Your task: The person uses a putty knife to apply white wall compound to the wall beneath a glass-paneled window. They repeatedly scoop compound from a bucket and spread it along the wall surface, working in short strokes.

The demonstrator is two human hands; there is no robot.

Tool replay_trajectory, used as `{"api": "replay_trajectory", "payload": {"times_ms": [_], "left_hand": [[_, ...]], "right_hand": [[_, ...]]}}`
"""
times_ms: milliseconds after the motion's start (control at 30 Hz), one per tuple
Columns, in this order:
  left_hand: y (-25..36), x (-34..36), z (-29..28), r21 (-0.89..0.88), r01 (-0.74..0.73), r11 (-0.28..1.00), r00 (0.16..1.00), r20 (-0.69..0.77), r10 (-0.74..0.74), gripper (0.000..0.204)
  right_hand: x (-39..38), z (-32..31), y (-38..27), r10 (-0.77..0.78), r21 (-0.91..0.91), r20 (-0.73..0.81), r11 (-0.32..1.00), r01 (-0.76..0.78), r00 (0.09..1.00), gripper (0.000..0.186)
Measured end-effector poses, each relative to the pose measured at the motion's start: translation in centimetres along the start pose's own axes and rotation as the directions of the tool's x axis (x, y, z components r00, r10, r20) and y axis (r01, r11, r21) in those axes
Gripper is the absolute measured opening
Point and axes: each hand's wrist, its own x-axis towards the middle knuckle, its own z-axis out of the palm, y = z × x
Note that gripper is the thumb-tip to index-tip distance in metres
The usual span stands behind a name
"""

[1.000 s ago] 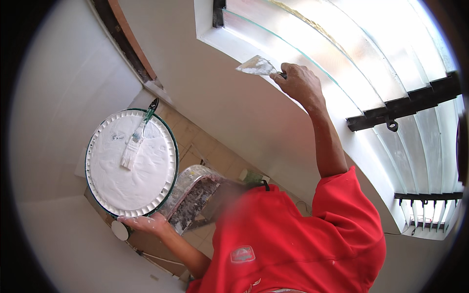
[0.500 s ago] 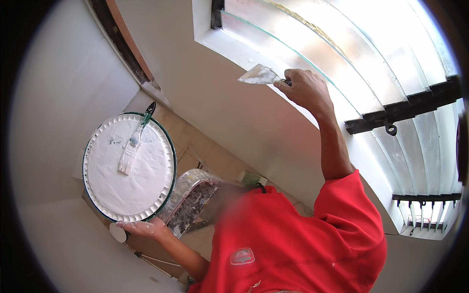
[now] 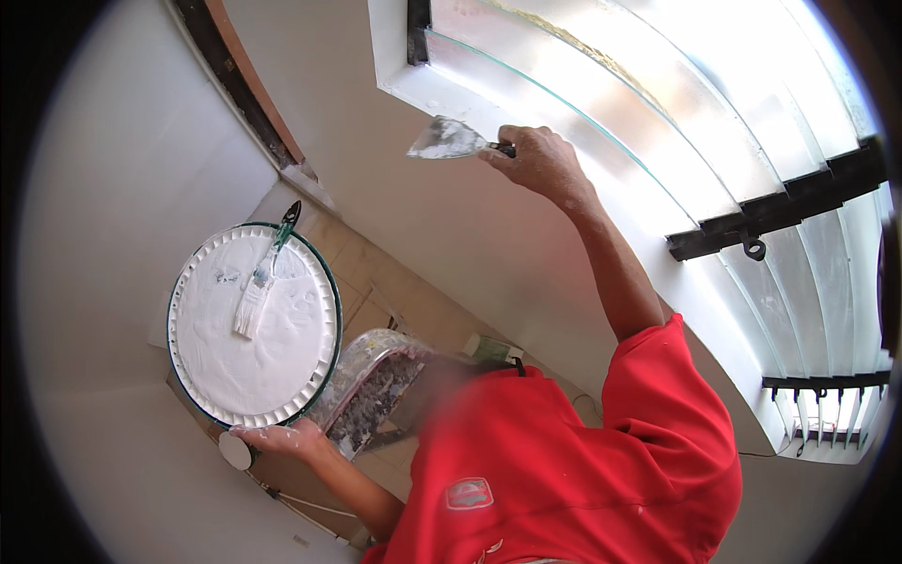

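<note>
My left hand (image 3: 282, 438) holds up a round bucket lid (image 3: 329, 310) by its lower edge, some fingers hidden under it. White paste (image 3: 211, 348) covers the lid's face, inside a notched white border and dark green edge. A paintbrush (image 3: 252, 310) with white-caked bristles lies on the paste, its dark handle crossing the upper rim. My right hand (image 3: 540, 162) grips the dark handle of a putty knife (image 3: 449, 139). White paste smears the knife's broad blade, which points left in front of the window sill's edge; whether it touches the wall I cannot tell.
Glass louvres (image 3: 601, 103) in dark brackets (image 3: 780, 202) fill the upper right, above a white wall (image 3: 451, 226). A paint-stained clear container (image 3: 366, 385) stands below on the tiled floor (image 3: 329, 254). A reddish-brown frame (image 3: 254, 80) rises at the upper left.
My right hand and the putty knife have moved left, the arm reaching farther out. The lid in my left hand has shifted slightly right and down.
</note>
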Motion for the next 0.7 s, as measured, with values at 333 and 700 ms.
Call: {"api": "replay_trajectory", "payload": {"times_ms": [333, 700], "left_hand": [[0.2, -0.9, 1.4, 0.033, -0.088, 0.996, 0.989, -0.118, 0.091, 0.064], [0.6, -0.7, 0.6, 0.061, -0.073, 0.995, 0.992, -0.102, 0.079, 0.064]], "right_hand": [[-8.6, 0.8, 5.4, 0.066, 0.117, 0.063, 0.990, -0.073, 0.996, 0.028], [-6.7, -2.1, 4.5, -0.087, 0.053, -0.261, 0.993, 0.104, 0.961, 0.034]]}}
